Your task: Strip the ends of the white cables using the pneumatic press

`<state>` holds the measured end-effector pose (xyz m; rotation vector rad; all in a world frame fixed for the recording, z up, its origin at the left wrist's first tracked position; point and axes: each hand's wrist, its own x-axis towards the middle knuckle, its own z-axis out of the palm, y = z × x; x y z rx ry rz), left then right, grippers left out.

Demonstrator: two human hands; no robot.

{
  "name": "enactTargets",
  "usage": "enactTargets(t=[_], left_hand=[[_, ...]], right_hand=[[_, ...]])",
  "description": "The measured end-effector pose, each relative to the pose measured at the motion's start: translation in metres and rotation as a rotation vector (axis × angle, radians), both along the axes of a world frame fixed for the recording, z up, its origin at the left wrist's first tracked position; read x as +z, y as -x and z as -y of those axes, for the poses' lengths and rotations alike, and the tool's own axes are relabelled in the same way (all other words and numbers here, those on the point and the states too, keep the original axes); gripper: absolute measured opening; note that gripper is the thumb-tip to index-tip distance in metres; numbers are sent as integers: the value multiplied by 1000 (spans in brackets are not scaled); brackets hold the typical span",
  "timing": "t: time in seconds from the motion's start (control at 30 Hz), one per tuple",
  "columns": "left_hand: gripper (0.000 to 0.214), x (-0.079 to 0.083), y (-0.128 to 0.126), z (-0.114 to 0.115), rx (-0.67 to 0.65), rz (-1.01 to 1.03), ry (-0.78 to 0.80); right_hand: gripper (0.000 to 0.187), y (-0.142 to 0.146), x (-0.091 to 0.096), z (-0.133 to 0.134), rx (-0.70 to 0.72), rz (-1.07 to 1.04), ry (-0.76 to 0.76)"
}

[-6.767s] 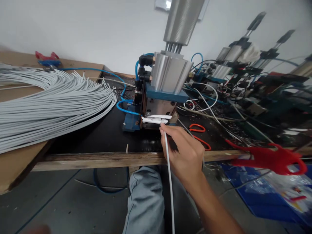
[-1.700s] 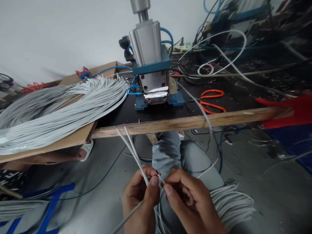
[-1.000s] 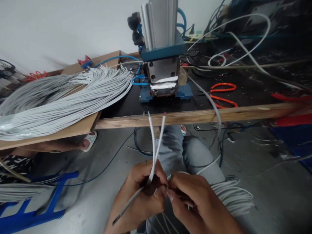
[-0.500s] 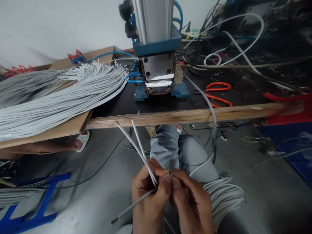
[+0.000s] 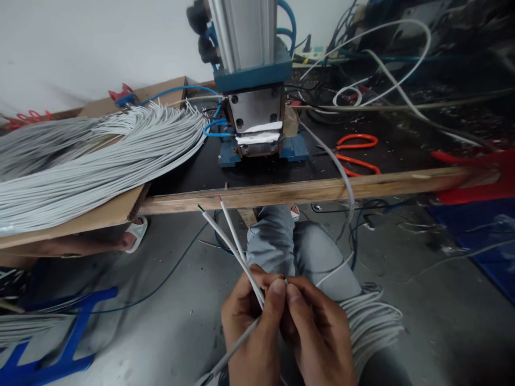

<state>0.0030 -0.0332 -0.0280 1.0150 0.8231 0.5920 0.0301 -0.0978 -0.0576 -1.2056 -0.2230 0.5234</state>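
My left hand (image 5: 251, 316) grips two thin white wires (image 5: 229, 241) whose stripped tips point up toward the bench edge. A third grey wire (image 5: 231, 351) runs down and left from the same grip. My right hand (image 5: 317, 327) pinches a short wire end against the left thumb at the middle. Both hands sit low over my lap, above my grey trouser leg (image 5: 273, 241). A coil of white wires (image 5: 370, 321) lies on my right thigh.
A pneumatic press (image 5: 253, 80) with a blue base stands on the black bench behind a wooden edge (image 5: 306, 190). A large bundle of grey wires (image 5: 88, 161) lies at left, orange scissors (image 5: 356, 153) at right. Another person's foot (image 5: 132, 238) shows under the bench.
The two held wires have tilted slightly and risen a little; my hands stay pinched together over my lap. Earlier my right hand fed one wire into the press.
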Motion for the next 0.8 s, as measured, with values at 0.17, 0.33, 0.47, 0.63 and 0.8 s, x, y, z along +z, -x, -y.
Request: enactTargets(t=[0.17,0.33,0.47,0.63,0.8], left_hand=[[33,-14,7,-8,-115,57,-32],[27,-20,9,-15,-186,77,-72],[20,-17,7,-20,-232,118,-145],[25,-5,1,-29,-230,152,-128],[41,13,-9,-41,-40,151,202]], right_hand=[[34,2,-3,-1,-17,-44,-24],[31,0,-4,1,8,-23,-39],[31,-2,2,3,25,-5,-30],[30,-10,9,10,117,102,80],[43,-56,30,27,283,630,50]])
